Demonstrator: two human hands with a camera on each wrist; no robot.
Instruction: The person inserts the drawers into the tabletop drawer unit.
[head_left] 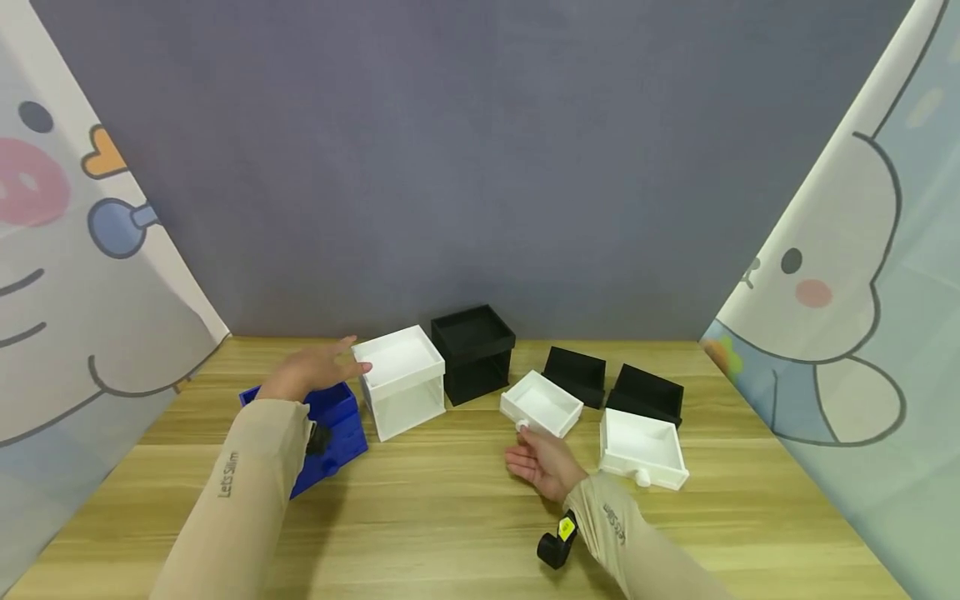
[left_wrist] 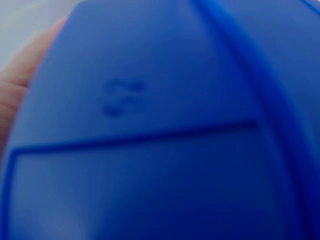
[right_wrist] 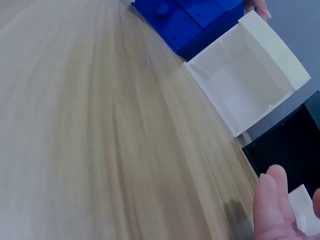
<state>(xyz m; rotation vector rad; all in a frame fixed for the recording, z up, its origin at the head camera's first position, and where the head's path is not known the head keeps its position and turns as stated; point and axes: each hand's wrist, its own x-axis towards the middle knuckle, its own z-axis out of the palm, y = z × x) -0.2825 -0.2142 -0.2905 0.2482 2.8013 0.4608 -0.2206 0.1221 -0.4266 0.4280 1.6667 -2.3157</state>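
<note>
My left hand [head_left: 318,369] reaches over the blue cabinet [head_left: 341,437], fingers extended, fingertips at the near left top edge of the white cabinet shell [head_left: 408,400]. The blue cabinet's face [left_wrist: 135,115] fills the left wrist view, with part of the hand behind its left side. My right hand [head_left: 546,463] is at the front of a small white drawer [head_left: 542,402], fingertips right at its round knob. In the right wrist view, its fingers [right_wrist: 270,200] are fairly straight and apart from the thumb. The white shell's front is hollow in that view.
A black cabinet shell [head_left: 477,362] stands right of the white one, its front open. Two black drawers [head_left: 573,377] lie tilted at the back right. Another white drawer [head_left: 643,450] with a knob sits near my right forearm. A grey backdrop [head_left: 480,167] rises behind the wooden table [head_left: 420,517].
</note>
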